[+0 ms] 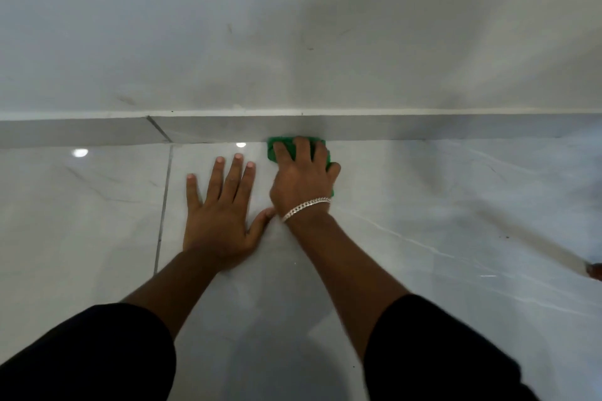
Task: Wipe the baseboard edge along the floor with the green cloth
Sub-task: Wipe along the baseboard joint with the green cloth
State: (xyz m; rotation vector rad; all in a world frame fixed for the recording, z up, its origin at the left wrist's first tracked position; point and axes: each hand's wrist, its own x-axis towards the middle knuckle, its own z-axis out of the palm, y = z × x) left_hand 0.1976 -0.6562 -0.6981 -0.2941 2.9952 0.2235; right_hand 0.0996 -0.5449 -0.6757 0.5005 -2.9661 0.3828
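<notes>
A grey baseboard (423, 127) runs left to right where the white wall meets the glossy floor. My right hand (301, 177), with a silver bracelet on its wrist, presses a folded green cloth (273, 148) against the baseboard's bottom edge; most of the cloth is hidden under the fingers. My left hand (221, 208) lies flat on the floor just to the left, fingers spread, holding nothing. Its thumb nearly touches my right wrist.
The floor is pale marble-look tile (456, 238) with a grout line (163, 205) to the left of my left hand. A joint in the baseboard (159, 128) sits left of the cloth. A dark object (594, 270) shows at the right edge.
</notes>
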